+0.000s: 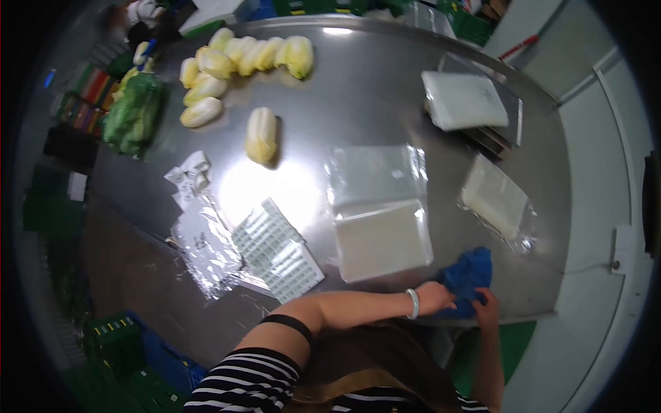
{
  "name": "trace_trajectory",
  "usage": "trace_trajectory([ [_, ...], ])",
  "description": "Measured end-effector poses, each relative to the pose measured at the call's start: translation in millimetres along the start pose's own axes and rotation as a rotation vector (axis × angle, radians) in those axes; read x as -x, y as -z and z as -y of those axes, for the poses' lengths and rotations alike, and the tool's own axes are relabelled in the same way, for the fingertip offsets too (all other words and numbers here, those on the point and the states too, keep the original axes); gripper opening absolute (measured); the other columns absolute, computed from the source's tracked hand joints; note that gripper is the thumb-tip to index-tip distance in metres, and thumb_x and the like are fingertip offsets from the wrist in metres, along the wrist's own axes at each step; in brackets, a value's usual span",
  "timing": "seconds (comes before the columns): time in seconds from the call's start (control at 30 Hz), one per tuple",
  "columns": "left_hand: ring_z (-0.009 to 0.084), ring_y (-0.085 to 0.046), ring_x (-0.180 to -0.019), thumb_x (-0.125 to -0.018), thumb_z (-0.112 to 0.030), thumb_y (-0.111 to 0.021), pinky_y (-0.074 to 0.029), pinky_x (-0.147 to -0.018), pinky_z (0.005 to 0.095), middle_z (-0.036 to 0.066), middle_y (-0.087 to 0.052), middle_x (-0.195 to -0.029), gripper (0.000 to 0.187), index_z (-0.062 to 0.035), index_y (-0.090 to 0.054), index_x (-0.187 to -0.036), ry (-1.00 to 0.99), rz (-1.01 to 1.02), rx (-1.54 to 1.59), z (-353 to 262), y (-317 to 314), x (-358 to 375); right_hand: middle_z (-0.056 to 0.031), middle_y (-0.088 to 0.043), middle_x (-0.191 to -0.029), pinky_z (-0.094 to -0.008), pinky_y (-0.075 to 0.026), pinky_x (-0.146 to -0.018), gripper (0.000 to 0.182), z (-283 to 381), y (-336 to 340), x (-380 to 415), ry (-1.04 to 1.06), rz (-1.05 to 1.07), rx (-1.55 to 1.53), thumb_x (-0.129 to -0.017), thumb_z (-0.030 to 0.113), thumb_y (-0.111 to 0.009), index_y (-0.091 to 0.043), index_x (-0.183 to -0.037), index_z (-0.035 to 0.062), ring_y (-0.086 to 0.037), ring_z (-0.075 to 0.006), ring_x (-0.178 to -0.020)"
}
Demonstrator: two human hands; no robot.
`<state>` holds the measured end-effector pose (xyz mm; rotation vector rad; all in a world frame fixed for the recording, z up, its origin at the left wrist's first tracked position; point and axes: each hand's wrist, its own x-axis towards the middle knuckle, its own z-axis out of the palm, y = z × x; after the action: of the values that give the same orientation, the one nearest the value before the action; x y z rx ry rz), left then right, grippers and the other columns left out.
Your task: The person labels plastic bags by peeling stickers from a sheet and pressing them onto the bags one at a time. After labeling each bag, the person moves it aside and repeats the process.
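Observation:
A crumpled blue cloth lies at the table's front edge on the right; its exact kind is hard to make out. My left hand, with a pale bracelet at the wrist, grips its left side. At the cloth's lower right, the fingers of my right hand are bent and pinch its edge. Just left of the cloth, a stack of clear plastic bags lies flat. A wrapped pack of clear bags rests above the cloth.
Several napa cabbages sit at the back left, with one cabbage apart. A label sheet and a silvery bag lie at front left. A white bag stack is at back right. A person is far left.

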<state>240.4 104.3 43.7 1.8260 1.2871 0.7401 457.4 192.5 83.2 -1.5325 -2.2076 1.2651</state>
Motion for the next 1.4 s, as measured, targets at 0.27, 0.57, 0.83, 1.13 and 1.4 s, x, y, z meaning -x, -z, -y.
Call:
trace_trajectory([
  [0.27, 0.0234, -0.068, -0.082, -0.080, -0.001, -0.062, -0.054, -0.076, 0.0325, 0.013, -0.069, -0.096, 0.034, -0.0035, -0.063, -0.114, 0.051, -0.393, 0.224, 60, 123, 82, -0.0180, -0.051, -0.124, -0.0445, -0.044, -0.090, 0.053, -22, 66, -14, -0.080, -0.028, 0.800, -0.073, -0.001, -0.067, -0.050, -0.123, 0.0064, -0.053, -0.0341, -0.109],
  [0.57, 0.0272, -0.049, -0.119, -0.056, -0.024, -0.086, -0.036, -0.102, 0.0440, 0.001, -0.055, -0.128, 0.078, -0.0217, -0.054, -0.127, 0.596, 0.315, -0.745, 157, 288, 243, -0.0154, -0.051, -0.127, -0.0428, -0.040, -0.099, 0.050, 79, -44, -34, 0.496, 0.316, 0.600, -0.076, 0.012, -0.070, -0.052, -0.122, 0.0046, -0.047, -0.0328, -0.119],
  [0.83, 0.0262, -0.062, -0.081, -0.065, -0.015, -0.080, -0.048, -0.073, 0.0354, 0.007, -0.066, -0.085, 0.022, -0.0073, -0.064, -0.079, 0.636, 0.138, -0.369, 142, 292, 253, -0.0106, -0.053, -0.123, -0.0410, -0.042, -0.095, 0.046, 172, -160, -40, 0.834, 0.481, 0.238, -0.080, 0.023, -0.069, -0.052, -0.119, 0.0057, -0.049, -0.0293, -0.115],
  [1.13, 0.0259, -0.064, -0.064, -0.075, -0.015, -0.074, -0.049, -0.061, 0.0337, 0.012, -0.065, -0.070, 0.016, -0.0024, -0.066, -0.081, 0.495, -0.035, -0.279, 2, 300, 195, -0.0159, -0.064, -0.078, -0.0405, -0.048, -0.069, 0.028, 260, -177, -69, 0.419, 0.619, 0.198, -0.084, 0.034, -0.068, -0.063, -0.090, 0.0063, -0.061, -0.0347, -0.075],
  [1.4, 0.0158, -0.063, -0.079, -0.079, -0.009, -0.071, -0.050, -0.071, 0.0283, 0.006, -0.066, -0.085, 0.020, -0.0030, -0.063, -0.097, 0.618, -0.385, 0.148, 9, 277, 200, -0.0178, -0.054, -0.061, -0.0435, -0.040, -0.055, 0.032, 232, -137, -71, 0.509, 0.532, 0.094, -0.090, 0.031, -0.061, -0.057, -0.074, 0.0029, -0.054, -0.0374, -0.059],
])
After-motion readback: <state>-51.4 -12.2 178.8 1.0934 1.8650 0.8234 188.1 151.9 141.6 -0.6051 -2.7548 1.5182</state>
